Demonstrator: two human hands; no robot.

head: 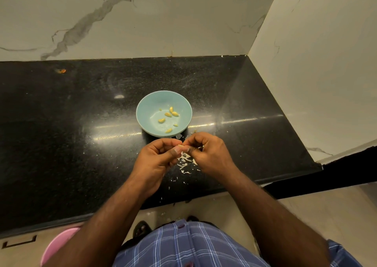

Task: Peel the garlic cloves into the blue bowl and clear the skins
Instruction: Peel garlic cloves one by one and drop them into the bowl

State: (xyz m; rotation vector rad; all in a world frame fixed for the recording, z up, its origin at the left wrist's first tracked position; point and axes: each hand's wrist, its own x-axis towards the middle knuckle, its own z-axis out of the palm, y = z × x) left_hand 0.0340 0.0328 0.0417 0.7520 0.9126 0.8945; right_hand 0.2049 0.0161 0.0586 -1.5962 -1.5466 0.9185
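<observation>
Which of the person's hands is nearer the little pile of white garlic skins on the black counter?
Right, narrowly. The right hand hovers directly beside the white garlic skins, partly overlapping them; the left hand sits just to their left. Both pinch a small garlic clove.

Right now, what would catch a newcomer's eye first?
The blue bowl at the middle of the black countertop, with peeled garlic cloves inside. Just in front of it, the left hand and right hand pinch a clove above scattered white skins.
</observation>
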